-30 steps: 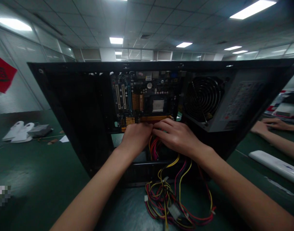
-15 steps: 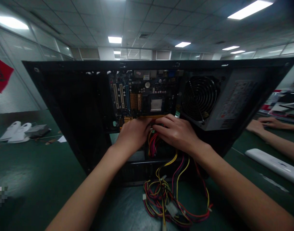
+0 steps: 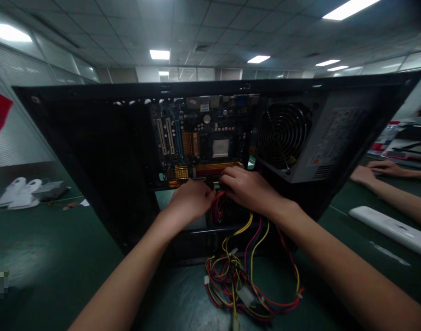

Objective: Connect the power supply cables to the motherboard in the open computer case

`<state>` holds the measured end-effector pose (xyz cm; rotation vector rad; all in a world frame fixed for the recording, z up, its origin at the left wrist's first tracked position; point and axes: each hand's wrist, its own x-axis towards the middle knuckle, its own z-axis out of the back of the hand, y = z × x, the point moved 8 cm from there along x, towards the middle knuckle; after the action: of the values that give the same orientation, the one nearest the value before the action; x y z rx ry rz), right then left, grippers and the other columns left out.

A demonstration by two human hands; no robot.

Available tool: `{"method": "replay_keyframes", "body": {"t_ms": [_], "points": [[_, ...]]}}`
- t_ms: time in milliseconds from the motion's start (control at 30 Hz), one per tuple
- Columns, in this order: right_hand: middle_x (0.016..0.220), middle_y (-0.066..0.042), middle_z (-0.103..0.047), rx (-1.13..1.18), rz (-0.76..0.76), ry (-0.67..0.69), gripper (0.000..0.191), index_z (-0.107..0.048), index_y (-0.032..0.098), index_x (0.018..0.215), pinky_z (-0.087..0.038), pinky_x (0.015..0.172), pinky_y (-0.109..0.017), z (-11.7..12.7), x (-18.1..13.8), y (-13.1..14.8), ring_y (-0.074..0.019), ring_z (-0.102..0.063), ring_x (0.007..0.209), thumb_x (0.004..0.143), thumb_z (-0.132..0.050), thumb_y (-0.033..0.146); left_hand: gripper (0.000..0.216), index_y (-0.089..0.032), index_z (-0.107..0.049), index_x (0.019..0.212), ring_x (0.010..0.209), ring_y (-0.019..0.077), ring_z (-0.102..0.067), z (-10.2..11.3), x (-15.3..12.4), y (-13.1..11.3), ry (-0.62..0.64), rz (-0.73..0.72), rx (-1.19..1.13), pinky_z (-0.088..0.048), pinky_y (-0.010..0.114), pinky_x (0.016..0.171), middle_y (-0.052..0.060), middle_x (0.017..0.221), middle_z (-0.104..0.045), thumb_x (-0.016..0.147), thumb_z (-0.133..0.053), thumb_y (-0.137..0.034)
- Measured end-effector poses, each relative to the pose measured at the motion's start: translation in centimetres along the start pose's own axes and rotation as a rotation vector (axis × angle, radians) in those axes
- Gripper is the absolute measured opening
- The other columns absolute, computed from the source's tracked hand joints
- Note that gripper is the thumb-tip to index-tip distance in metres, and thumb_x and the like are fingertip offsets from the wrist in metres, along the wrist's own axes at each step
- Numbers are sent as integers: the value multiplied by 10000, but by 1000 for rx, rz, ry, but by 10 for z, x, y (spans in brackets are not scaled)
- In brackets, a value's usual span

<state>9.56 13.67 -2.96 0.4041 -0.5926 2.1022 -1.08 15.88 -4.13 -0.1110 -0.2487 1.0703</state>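
Inside an open black computer case (image 3: 93, 82), a motherboard (image 3: 205, 124) is mounted with its bare processor socket (image 3: 220, 148) showing. Just below the board's red and yellow memory slots (image 3: 217, 169), my left hand (image 3: 190, 202) is closed, thumb and fingertips against a bundle of power supply cables (image 3: 217, 207). From the other side, the curled fingers of my right hand (image 3: 248, 187) grip the same bundle. Whatever connector sits between the fingertips is hidden by my hands. More red, yellow and black wires (image 3: 245, 294) hang out in a loose tangle on the table.
The power supply (image 3: 310, 142) with its round fan grille fills the case's upper right. A white bar-shaped object (image 3: 393, 227) lies on the green table (image 3: 59, 266). Another person's hands (image 3: 376, 172) rest at right. A grey box (image 3: 50, 189) and white pieces stand at left.
Both hands have shifted slightly down, away from the board's lower edge, uncovering the memory slots. The cable bundle stays between them. The view has moved a little.
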Motion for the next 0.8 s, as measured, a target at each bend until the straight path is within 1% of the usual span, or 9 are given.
{"method": "replay_keyframes", "body": {"t_ms": [133, 333, 500, 700, 800], "points": [[1041, -108, -613, -3, -6, -18, 97, -657, 143, 919, -426, 731, -324, 0, 1, 0, -253, -520, 1026, 834, -625, 107, 412, -195, -744, 836, 798, 254, -703, -6, -2, -4, 11, 13, 81, -472, 320, 662, 119, 868, -750, 948, -402, -395], [1031, -104, -608, -4, 12, -11, 104, -651, 144, 914, -420, 729, -324, -2, 0, 1, -247, -519, 1005, 824, -617, 103, 442, -182, -740, 835, 782, 248, -708, -10, -1, -5, 0, -24, 104, -492, 319, 654, 123, 840, -747, 963, -371, -389], [1055, -108, -610, 10, 3, 0, 112, -651, 141, 934, -435, 744, -334, -2, 0, 1, -251, -524, 1030, 829, -624, 114, 420, -195, -750, 863, 831, 259, -714, -7, 0, -3, -4, -7, 115, -508, 329, 692, 123, 880, -754, 957, -392, -391], [1068, -110, -613, 46, -22, 27, 122, -651, 125, 953, -438, 775, -327, -4, 0, -1, -246, -537, 1043, 836, -622, 105, 412, -213, -757, 850, 819, 266, -713, 0, -1, -5, -44, 3, 117, -516, 341, 687, 114, 872, -759, 948, -405, -403], [1062, -106, -617, 48, -33, 36, 115, -652, 126, 950, -434, 767, -322, -3, 0, -1, -242, -544, 1038, 842, -616, 106, 424, -218, -756, 846, 807, 267, -713, 0, -1, -5, -44, 2, 113, -520, 350, 690, 111, 866, -758, 953, -395, -412]]}}
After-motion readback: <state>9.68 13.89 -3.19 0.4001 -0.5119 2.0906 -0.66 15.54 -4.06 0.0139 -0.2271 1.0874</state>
